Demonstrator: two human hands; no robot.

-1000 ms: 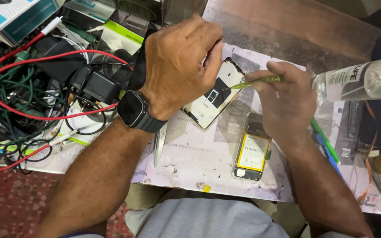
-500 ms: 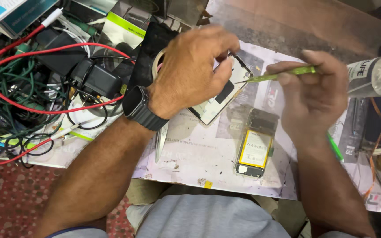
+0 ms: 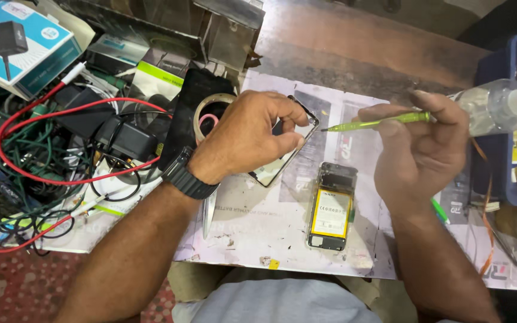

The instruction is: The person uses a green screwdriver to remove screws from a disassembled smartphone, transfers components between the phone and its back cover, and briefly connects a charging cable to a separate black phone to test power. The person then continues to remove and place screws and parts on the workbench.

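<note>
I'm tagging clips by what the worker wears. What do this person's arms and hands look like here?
Both forearms are bare, with no sleeves in view and no gloves. The left hand has a black wristwatch with a dark band strapped at the wrist. The right hand shows no watch or band, and I can make out no rings on either hand. A light grey shirt shows at the bottom edge.
</note>
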